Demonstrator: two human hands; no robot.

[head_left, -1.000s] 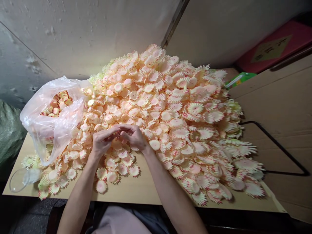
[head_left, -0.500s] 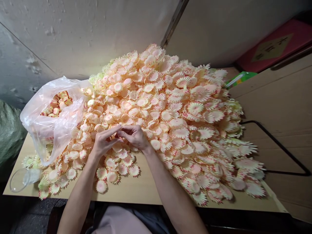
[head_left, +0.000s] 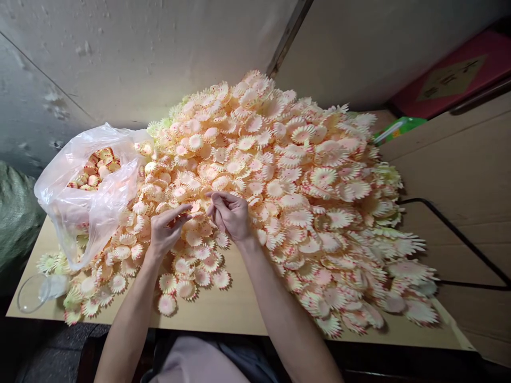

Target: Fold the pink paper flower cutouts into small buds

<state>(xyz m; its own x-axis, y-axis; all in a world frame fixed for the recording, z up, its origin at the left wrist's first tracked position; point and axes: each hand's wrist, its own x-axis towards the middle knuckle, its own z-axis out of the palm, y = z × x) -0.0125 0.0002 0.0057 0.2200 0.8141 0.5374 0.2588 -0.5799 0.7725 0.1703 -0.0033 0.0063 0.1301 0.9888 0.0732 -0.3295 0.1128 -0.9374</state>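
Observation:
A big heap of pale pink-and-cream artificial flower pieces (head_left: 291, 199), round with toothed, red-flecked rims, covers much of the table. Above its front part, my left hand (head_left: 170, 227) has its fingers stretched to the right, the thumb a little apart from them; no held thing shows there. Beside it, with a gap between the two, my right hand (head_left: 231, 215) is closed in a pinch, fingers curled. Whatever lies between those fingertips is too small or hidden to name. Several loose flower pieces (head_left: 186, 289) lie on the table just below the hands.
An open clear plastic bag (head_left: 75, 186) at the left holds small curled red-and-yellow pieces (head_left: 96, 169). A clear round container (head_left: 34, 293) sits at the table's (head_left: 223, 314) left front corner. Cardboard (head_left: 459, 213) and a black metal bar (head_left: 459, 234) stand at the right, a wall behind.
The hands have come apart from fingertip contact. My right hand has shifted slightly right and turned, its fingers curled tighter; my left has moved slightly left. The view has shifted a little.

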